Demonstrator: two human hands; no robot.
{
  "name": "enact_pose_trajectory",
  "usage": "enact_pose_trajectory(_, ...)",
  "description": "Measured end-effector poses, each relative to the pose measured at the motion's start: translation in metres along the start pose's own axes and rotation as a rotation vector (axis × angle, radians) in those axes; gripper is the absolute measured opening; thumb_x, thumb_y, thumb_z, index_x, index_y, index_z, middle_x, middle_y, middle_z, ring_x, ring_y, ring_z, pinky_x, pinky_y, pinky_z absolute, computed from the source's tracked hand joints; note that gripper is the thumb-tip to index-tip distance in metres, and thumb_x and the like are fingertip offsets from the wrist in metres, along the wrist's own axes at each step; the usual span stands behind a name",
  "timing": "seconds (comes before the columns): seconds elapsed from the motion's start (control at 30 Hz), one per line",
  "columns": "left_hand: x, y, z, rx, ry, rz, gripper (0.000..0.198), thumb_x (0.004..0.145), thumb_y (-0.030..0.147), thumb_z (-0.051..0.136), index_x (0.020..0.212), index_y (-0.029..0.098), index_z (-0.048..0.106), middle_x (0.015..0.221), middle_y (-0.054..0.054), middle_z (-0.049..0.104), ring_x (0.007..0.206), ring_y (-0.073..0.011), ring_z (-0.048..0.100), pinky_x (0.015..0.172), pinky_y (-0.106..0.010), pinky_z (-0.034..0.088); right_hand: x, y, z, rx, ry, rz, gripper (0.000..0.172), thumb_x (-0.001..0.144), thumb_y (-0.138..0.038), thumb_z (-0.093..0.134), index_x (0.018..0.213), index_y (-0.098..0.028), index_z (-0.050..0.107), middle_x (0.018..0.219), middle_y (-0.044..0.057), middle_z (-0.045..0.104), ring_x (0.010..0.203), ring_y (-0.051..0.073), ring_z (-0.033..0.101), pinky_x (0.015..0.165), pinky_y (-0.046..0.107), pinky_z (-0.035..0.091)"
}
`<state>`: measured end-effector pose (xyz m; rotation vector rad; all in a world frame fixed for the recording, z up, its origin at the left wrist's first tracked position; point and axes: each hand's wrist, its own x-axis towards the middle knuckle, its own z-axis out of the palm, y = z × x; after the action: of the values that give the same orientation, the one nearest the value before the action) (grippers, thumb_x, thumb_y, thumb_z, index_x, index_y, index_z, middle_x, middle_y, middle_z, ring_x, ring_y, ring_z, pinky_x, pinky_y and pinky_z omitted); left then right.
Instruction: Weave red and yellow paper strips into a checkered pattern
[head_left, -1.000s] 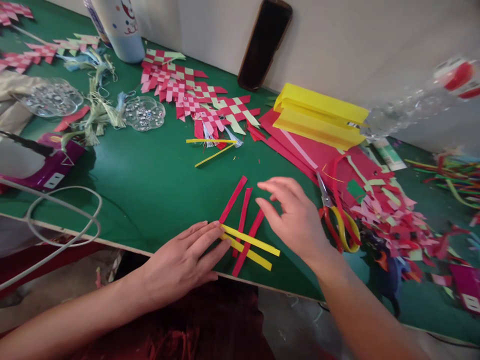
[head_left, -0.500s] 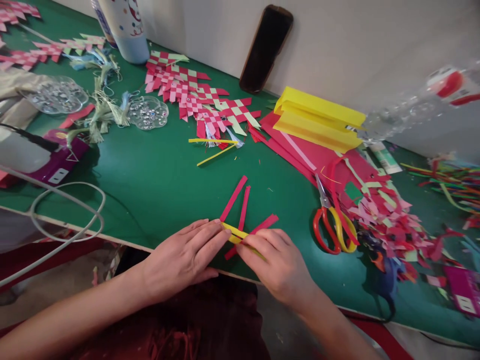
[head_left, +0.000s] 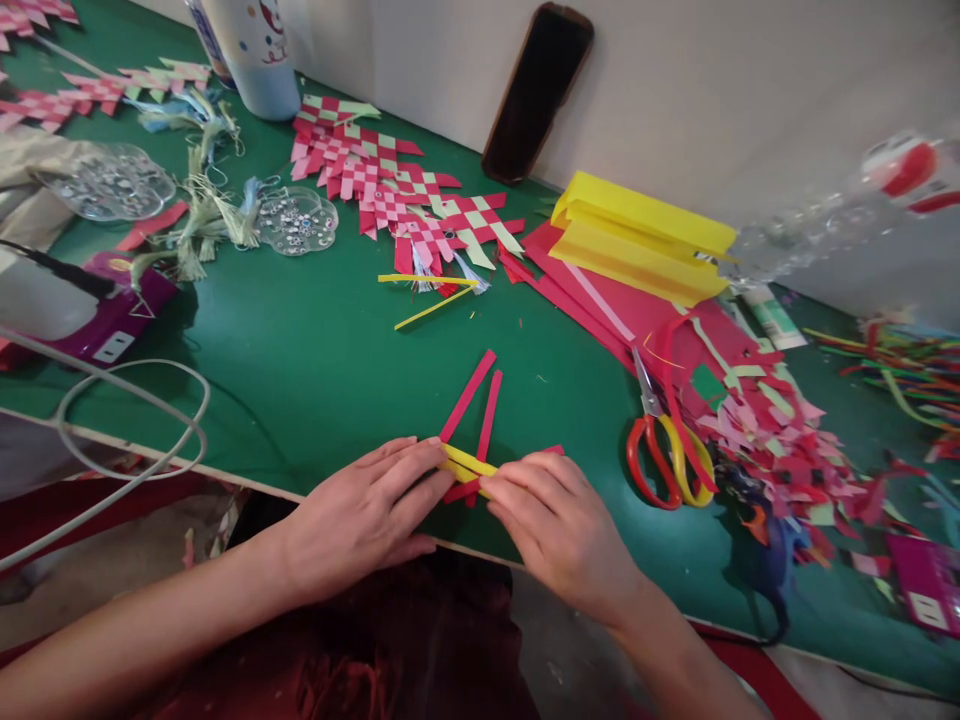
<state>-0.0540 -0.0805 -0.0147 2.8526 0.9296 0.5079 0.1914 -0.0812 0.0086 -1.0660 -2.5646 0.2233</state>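
On the green table, near its front edge, lie crossed red paper strips and yellow paper strips. My left hand lies flat with its fingers stretched out, the fingertips pressing the left ends of the yellow strips. My right hand rests over the right side of the strips, its fingers bent and pinching a red strip where it crosses the yellow ones. Two red strips stick out beyond the hands toward the back.
Red-and-yellow scissors lie right of my hands beside a heap of paper scraps. Folded yellow paper, woven red-and-white pieces, a phone against the wall, a bottle, a purple device with a cable.
My right hand came down from above the strips onto them and now pinches a red strip, swinging it flatter across the yellow ones. My left hand stayed in place.
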Motion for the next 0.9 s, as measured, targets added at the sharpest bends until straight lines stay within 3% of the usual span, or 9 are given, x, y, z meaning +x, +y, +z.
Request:
enact_pose_trajectory(0.2, -0.002, -0.001, 0.003, -0.016, -0.001, -0.004, 0.042, 0.092, 0.041, 0.057, 0.117, 0.007, 0.055, 0.129, -0.020, 0.055, 0.119, -0.0293, 0.058, 0.102, -0.042, 0.051, 0.010, -0.007, 0.004, -0.008, -0.109, 0.024, 0.028, 0.092, -0.014, 0.053, 0.117, -0.020, 0.065, 0.105, 0.007, 0.066, 0.096, 0.021, 0.052, 0.087, 0.038, 0.045)
enact_pose_trajectory(0.3, -0.003, -0.001, 0.003, -0.049, -0.010, -0.006, 0.038, 0.091, 0.040, 0.059, 0.114, 0.010, 0.057, 0.129, -0.019, 0.054, 0.119, -0.0294, 0.058, 0.102, -0.043, 0.051, 0.004, -0.006, 0.002, 0.033, -0.145, 0.041, 0.028, 0.091, -0.010, 0.050, 0.109, -0.021, 0.067, 0.110, 0.007, 0.064, 0.099, 0.022, 0.049, 0.089, 0.040, 0.044)
enact_pose_trajectory(0.47, -0.003, -0.001, 0.001, -0.100, -0.022, -0.015, 0.040, 0.090, 0.036, 0.061, 0.123, 0.014, 0.055, 0.133, -0.018, 0.050, 0.123, -0.0295, 0.055, 0.104, -0.045, 0.049, -0.006, -0.005, -0.003, 0.099, -0.130, 0.045, 0.024, 0.088, -0.007, 0.050, 0.096, -0.021, 0.069, 0.110, 0.007, 0.063, 0.104, 0.023, 0.049, 0.090, 0.040, 0.043)
enact_pose_trajectory(0.67, -0.003, -0.002, 0.002, -0.128, -0.036, -0.012, 0.040, 0.090, 0.031, 0.064, 0.127, 0.024, 0.055, 0.136, -0.017, 0.046, 0.126, -0.0299, 0.053, 0.103, -0.050, 0.048, 0.005, -0.005, -0.002, 0.037, -0.062, 0.042, 0.027, 0.090, -0.011, 0.053, 0.113, -0.019, 0.066, 0.108, 0.008, 0.064, 0.101, 0.022, 0.050, 0.087, 0.039, 0.043)
enact_pose_trajectory(0.9, -0.005, -0.004, 0.004, -0.159, -0.041, -0.011, 0.040, 0.092, 0.032, 0.061, 0.131, 0.029, 0.055, 0.137, -0.014, 0.048, 0.131, -0.0299, 0.049, 0.106, -0.050, 0.045, -0.002, -0.002, -0.003, 0.057, -0.083, 0.040, 0.025, 0.088, -0.005, 0.049, 0.091, -0.019, 0.069, 0.109, 0.008, 0.064, 0.104, 0.023, 0.048, 0.088, 0.040, 0.042)
